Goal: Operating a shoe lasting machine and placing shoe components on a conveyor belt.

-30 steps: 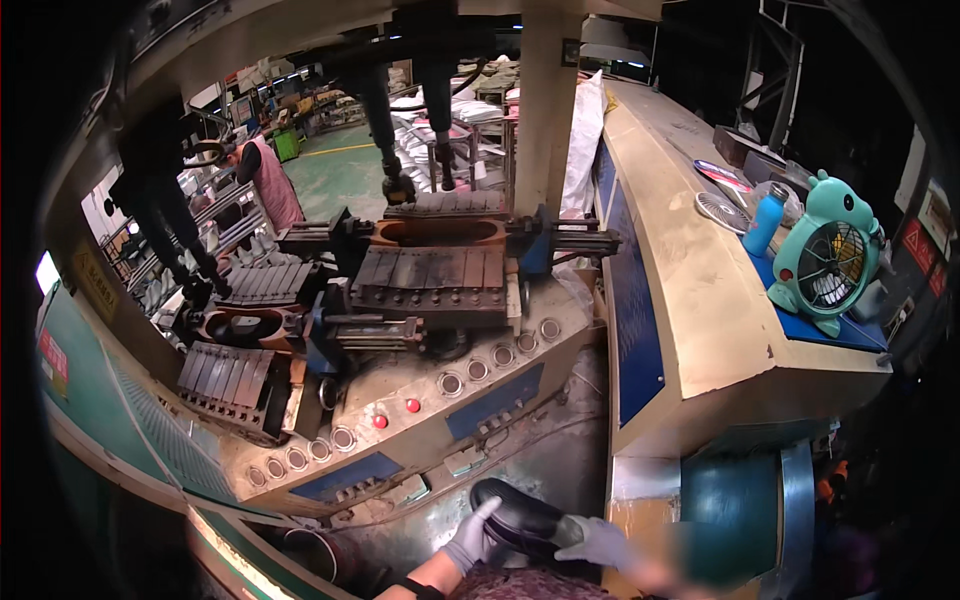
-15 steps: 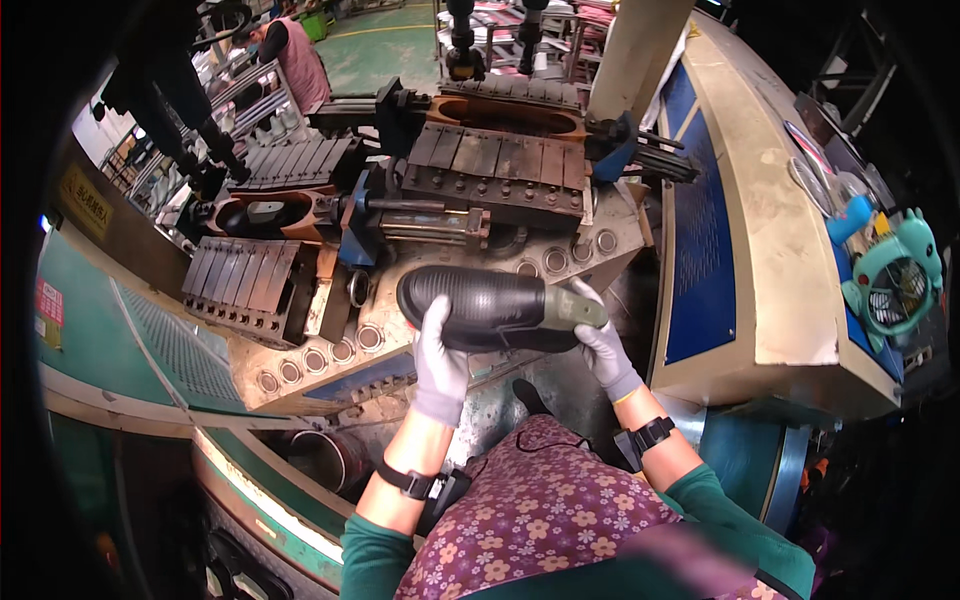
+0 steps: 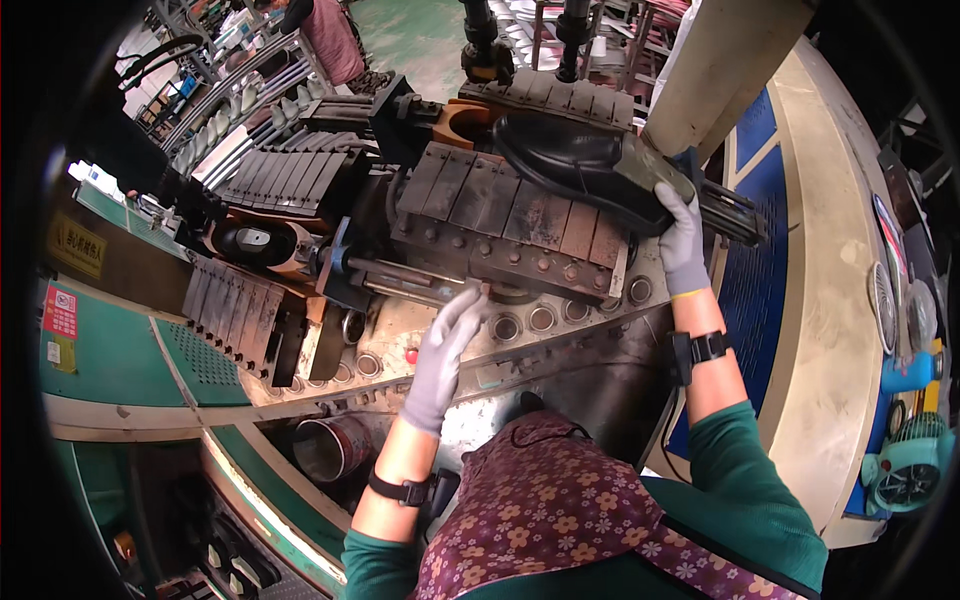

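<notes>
A black shoe (image 3: pixel 565 158) on a grey-green last (image 3: pixel 648 165) is held up over the right-hand press station, its toe pointing left toward the orange-rimmed mould (image 3: pixel 468 122). My right hand (image 3: pixel 684 245), in a pale glove, grips it at the heel end, by the last. Whether the shoe touches the station below cannot be made out. Below the shoe runs a row of worn metal plates (image 3: pixel 480 205) with bolts along the front. Gloved too, my left hand (image 3: pixel 440 362) is empty, its fingers stretched out in front of the station's metal rods (image 3: pixel 405 280).
Round buttons (image 3: pixel 541 318) and a red button (image 3: pixel 411 355) line the machine's front ledge. On the left stands a second station with metal plates (image 3: pixel 235 305). A beige and blue cabinet (image 3: pixel 815 330) borders the right, near a teal fan (image 3: pixel 908 470). Another person (image 3: pixel 330 40) is behind.
My left hand has let go of the shoe and moved down beside the rods. My right hand has carried the shoe up, away and to the right, over the right station. The view has shifted.
</notes>
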The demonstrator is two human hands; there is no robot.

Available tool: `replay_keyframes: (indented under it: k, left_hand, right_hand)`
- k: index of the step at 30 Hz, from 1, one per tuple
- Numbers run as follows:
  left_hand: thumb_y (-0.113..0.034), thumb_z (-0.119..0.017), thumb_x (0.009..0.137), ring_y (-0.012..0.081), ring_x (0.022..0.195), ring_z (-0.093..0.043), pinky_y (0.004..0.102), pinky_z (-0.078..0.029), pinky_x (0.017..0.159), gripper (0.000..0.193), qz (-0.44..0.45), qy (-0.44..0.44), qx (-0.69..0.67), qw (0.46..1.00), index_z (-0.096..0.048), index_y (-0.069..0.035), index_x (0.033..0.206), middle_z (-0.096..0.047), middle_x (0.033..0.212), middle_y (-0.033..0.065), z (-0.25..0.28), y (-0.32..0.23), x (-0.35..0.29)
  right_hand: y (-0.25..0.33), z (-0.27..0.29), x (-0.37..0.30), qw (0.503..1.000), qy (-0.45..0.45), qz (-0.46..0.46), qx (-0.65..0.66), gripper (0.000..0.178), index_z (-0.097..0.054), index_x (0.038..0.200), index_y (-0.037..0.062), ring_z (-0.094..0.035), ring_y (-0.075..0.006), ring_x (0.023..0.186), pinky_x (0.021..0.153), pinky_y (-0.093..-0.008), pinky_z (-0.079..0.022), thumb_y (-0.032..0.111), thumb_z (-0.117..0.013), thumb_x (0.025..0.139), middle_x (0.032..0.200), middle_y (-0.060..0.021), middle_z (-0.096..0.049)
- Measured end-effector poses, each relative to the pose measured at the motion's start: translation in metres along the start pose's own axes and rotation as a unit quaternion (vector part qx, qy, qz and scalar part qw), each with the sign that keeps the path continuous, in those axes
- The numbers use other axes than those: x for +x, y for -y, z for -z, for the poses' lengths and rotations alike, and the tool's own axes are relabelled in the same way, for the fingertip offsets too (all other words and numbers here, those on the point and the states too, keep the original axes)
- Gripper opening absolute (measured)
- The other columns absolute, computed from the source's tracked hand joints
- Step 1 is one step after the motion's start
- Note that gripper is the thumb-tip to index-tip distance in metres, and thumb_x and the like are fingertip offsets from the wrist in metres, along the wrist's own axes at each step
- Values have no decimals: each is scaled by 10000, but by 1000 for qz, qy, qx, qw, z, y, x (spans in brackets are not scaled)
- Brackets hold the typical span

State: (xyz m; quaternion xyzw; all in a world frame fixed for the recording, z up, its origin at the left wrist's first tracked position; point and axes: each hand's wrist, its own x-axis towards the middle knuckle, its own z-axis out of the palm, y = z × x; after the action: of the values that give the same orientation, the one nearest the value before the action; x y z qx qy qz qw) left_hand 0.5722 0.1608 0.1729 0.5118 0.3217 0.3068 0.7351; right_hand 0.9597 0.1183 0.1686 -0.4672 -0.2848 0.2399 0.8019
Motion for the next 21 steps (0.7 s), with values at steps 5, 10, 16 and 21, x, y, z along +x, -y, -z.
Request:
replay_keyframes:
  k: [5, 10, 16, 21]
  left_hand:
    - [-302, -571, 1000, 233, 1215, -585, 354, -445, 1061, 519, 119, -143, -3, 982, -483, 22, 1395, -605, 1324, 133, 81, 83, -63]
    - [-371, -599, 958, 230, 1129, -619, 370, -472, 964, 530, 208, -306, -37, 928, -528, -69, 1388, -639, 1286, 84, 131, 162, -153]
    - [-380, -524, 988, 326, 1365, -428, 466, -321, 1133, 561, 287, -425, -239, 824, -419, -93, 1457, -434, 1518, 152, 135, 221, -243]
    - [-350, -365, 1025, 364, 1386, -400, 485, -333, 1116, 539, 310, -440, -217, 815, -340, -90, 1497, -375, 1550, 174, 134, 261, -296]
  right_hand:
    - [-31, -26, 78, 999, -19, -6, -27, 523, -581, 1226, 11, -603, -147, 1034, 959, -278, -452, 117, -835, 782, 1134, -61, -650]
    - [-72, -39, 129, 982, 3, 14, -190, 523, -663, 1126, 45, -598, -135, 979, 899, -277, -461, 239, -904, 704, 1069, -39, -669]
    - [-129, -57, 158, 980, 50, -26, -191, 515, -675, 1115, 68, -591, -136, 980, 894, -281, -459, 254, -908, 694, 1062, -31, -667]
    - [-163, -60, 183, 980, 120, -139, -78, 530, -600, 1213, 89, -601, -139, 1012, 880, -271, -474, 150, -869, 761, 1076, -25, -644]
